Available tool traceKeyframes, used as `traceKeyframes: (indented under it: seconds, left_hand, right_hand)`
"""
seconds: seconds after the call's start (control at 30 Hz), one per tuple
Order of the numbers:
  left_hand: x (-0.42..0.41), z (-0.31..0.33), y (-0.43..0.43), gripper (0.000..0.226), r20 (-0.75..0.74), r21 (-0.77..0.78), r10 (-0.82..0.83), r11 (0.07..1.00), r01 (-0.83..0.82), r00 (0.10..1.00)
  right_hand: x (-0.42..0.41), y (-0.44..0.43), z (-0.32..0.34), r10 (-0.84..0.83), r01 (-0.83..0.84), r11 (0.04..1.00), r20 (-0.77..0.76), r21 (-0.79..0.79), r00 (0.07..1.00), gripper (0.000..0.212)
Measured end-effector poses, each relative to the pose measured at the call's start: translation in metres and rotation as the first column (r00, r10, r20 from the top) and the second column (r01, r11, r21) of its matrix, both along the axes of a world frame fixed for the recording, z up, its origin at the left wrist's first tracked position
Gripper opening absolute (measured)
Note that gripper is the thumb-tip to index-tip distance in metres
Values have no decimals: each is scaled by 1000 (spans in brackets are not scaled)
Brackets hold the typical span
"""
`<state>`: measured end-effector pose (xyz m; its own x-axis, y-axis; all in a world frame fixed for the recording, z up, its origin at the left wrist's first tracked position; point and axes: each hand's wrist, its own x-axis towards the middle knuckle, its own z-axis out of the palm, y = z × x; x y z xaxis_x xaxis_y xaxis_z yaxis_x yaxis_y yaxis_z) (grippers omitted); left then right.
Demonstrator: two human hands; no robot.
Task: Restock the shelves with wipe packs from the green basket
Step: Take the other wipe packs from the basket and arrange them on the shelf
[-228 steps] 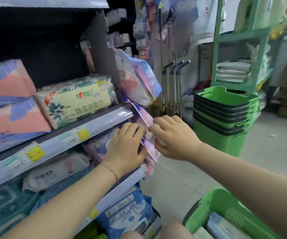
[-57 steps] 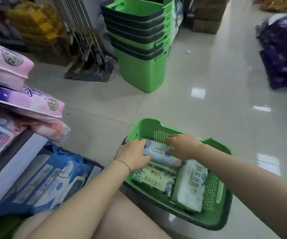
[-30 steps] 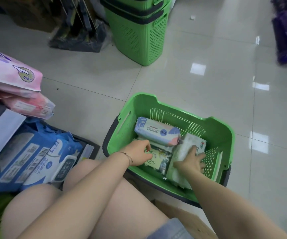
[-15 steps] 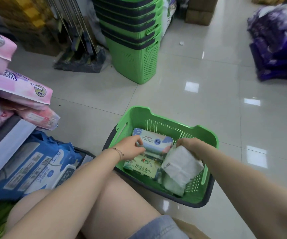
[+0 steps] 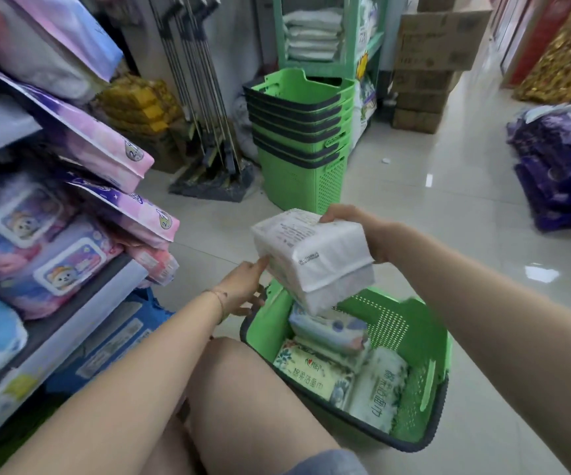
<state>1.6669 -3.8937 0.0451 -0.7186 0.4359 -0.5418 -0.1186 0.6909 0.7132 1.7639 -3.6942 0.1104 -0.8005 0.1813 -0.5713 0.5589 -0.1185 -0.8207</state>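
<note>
A white wipe pack point(image 5: 311, 255) hangs in the air above the green basket point(image 5: 414, 323), its printed back facing me. My right hand point(image 5: 356, 231) grips its far right end. My left hand point(image 5: 244, 289) touches its lower left edge with straight fingers. Three more packs lie in the basket: a pale blue one point(image 5: 328, 329), a green leafy one point(image 5: 311, 371) and a white one with green print point(image 5: 378, 389). The shelves point(image 5: 82, 313) stand to my left with pink and blue wipe packs point(image 5: 47, 258) on them.
A stack of green baskets point(image 5: 298, 132) stands on the tiled floor ahead, with mops point(image 5: 208, 138) left of it. Purple packs point(image 5: 558, 173) are piled at the right. Cardboard boxes point(image 5: 428, 63) stand at the back. My bare knees point(image 5: 243, 399) are below the basket.
My right hand has lifted the white pack out of the basket and up towards the shelves. My left hand left the basket and came to the pack's lower edge.
</note>
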Motion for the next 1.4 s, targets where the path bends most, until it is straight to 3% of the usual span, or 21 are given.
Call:
traceKeyframes:
  seconds: [0.1, 0.17, 0.23, 0.3, 0.37, 0.43, 0.5, 0.57, 0.63, 0.7, 0.77, 0.83, 0.93, 1.0, 1.1, 1.4]
  left_hand:
    - [-8, 32, -23, 73, 292, 234, 182, 938, -255, 939]
    - [-16, 49, -38, 82, 428, 403, 149, 851, -336, 891]
    - [-21, 65, -51, 87, 494, 539, 73, 756, -371, 866]
    - [-22, 83, -60, 83, 512, 643, 30, 650, -406, 859]
    - [-18, 103, -68, 71, 518, 701, 79, 531, -476, 851]
    - [-18, 118, -72, 56, 514, 719, 173, 448, -532, 840]
    - [-19, 131, -72, 47, 448, 737, 306, 405, -541, 840]
    - [-26, 139, -73, 57, 247, 790, 529, 376, -485, 812]
    - [-27, 147, -78, 79, -55, 803, 642, 484, -348, 764]
    - [-26, 154, -86, 105, -454, 656, 596, 727, -204, 662]
    - [-24, 161, -97, 119, -776, 385, 414, 909, -162, 476]
    - [-21, 170, -105, 119, -925, 139, 190, 975, -171, 330]
    - [-18, 181, -112, 119, -989, -95, -70, 976, -198, 128]
    - [-17, 187, -119, 119, -987, -161, -153, 966, -204, 52]
    - [-16, 197, -130, 115, -981, -175, -189, 964, -202, -52]
    - [-13, 247, -170, 112, -854, -269, -355, 927, -263, -379]
  right_hand:
    - [-14, -27, 25, -57, 42, 994, -161, -100, 985, 25]
    - [-22, -45, 33, -44, -3, 983, -248, -185, 968, 38]
    - [-32, -61, 37, -7, -70, 971, -319, -229, 948, 33]
    - [-41, -72, 42, 49, -127, 970, -345, -208, 937, 20]
    - [-49, -80, 48, 93, -149, 976, -316, -161, 944, 20]
    - [-55, -86, 55, 167, -163, 986, -264, 38, 950, 22]
    - [-61, -90, 64, 216, -157, 954, -224, 256, 950, 44]
    - [-68, -93, 73, 185, -99, 947, -266, 307, 946, 62]
    - [-70, -98, 88, 116, -15, 964, -370, 264, 922, 56]
    - [-69, -103, 104, 100, 33, 967, -491, 253, 865, 52]
    - [-67, -108, 119, 94, 81, 965, -619, 249, 780, 64]
    - [-66, -113, 132, 139, 101, 946, -669, 307, 730, 84]
    - [-67, -122, 146, 262, 67, 892, -633, 446, 728, 87]
    - [-70, -131, 153, 317, -14, 888, -590, 459, 743, 83]
    - [-81, -139, 152, 362, -128, 905, -578, 405, 731, 84]
    - [-91, -169, 166, 228, -88, 973, -820, 213, 525, 85]
